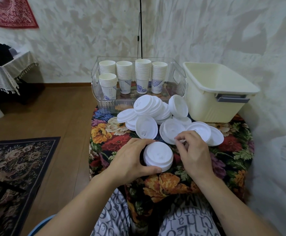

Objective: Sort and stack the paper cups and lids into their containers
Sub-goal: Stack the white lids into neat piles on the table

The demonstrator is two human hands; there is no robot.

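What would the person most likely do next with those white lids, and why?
Probably lift the loose lid pinched by the right hand onto the lid stack the left hand holds; more lids lie scattered, and the cream bin looks empty.

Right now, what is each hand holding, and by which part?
The left hand grips the stack of lids around its left rim. The right hand pinches the near edge of a loose lid.

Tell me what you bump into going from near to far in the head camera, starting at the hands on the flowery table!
Left hand gripping the stack of white lids → loose pile of white lids → clear bin holding stacks of paper cups → wall.
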